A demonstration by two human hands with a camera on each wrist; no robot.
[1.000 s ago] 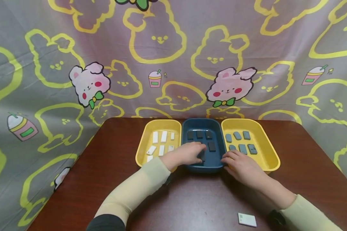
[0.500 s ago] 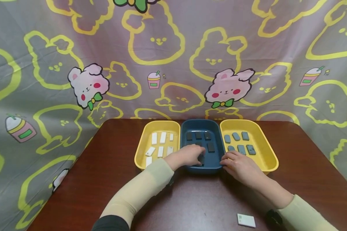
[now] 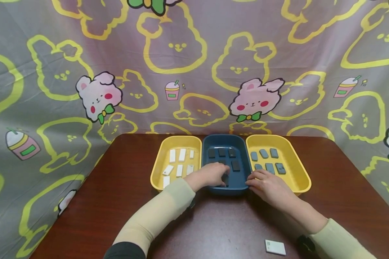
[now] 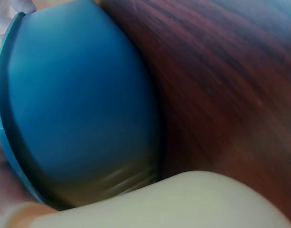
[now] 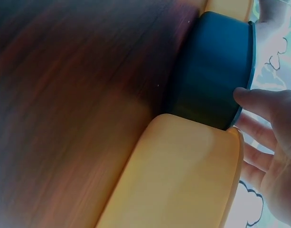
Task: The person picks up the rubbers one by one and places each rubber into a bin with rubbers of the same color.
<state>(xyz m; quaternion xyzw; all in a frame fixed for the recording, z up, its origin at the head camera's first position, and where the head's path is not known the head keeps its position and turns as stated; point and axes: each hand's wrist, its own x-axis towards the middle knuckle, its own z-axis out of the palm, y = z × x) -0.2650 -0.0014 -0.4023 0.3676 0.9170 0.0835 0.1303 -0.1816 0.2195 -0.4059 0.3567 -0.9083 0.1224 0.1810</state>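
Note:
My left hand [image 3: 211, 175] reaches over the front of the blue tray [image 3: 241, 180], thumb and fingers about a dark rectangular block [image 3: 226, 180] on the tray floor; the hand partly hides it. More dark blocks [image 3: 235, 166] lie behind it in rows. At the tray's front right corner, my right hand [image 3: 269, 185] holds the rim. In the right wrist view its thumb [image 5: 253, 100] presses the blue outer wall and the other fingers pass behind the rim. The left wrist view shows mostly the blue tray's outer wall [image 4: 83, 99].
A yellow tray [image 3: 157, 169] with several white blocks [image 3: 182, 155] stands against the left side. On the right, another yellow tray [image 3: 299, 176] holds grey-blue blocks [image 3: 273, 153]. One white tile [image 3: 275, 247] lies near the table's front. A patterned curtain [image 3: 194, 64] hangs behind.
My left hand shifts slightly toward me with its fingertips at the dark block in the front of the blue tray. The right hand stays at the rim.

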